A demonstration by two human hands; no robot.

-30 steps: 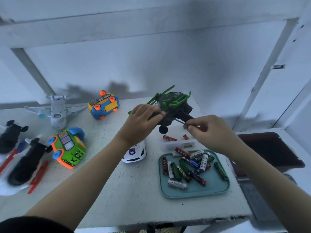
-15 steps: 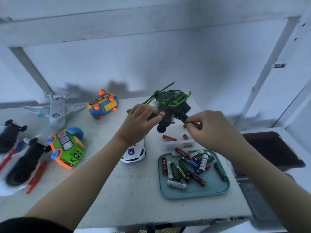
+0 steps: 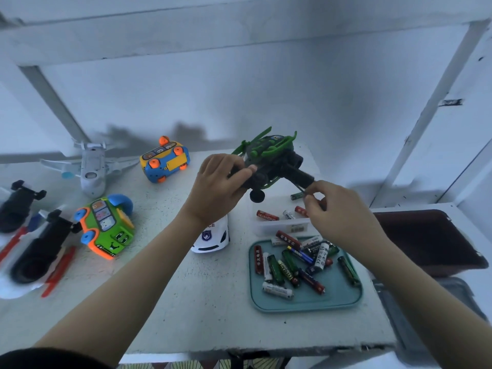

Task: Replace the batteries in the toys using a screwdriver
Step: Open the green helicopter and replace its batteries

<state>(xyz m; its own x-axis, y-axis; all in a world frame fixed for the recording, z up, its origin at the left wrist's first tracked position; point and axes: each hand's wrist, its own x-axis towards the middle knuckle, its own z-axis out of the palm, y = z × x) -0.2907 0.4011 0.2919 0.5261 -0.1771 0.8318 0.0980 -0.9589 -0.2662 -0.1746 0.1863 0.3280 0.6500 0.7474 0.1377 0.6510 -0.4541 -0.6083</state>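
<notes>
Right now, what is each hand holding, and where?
Left hand grips the toy helicopter by its body; right hand pinches the screwdriver at its handle end.

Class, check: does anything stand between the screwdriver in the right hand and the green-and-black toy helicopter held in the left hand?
Nothing visible does. The thin dark screwdriver, pinched by the right hand, reaches straight to the black underside of the green-and-black plastic toy helicopter, which the left hand holds up.
</notes>
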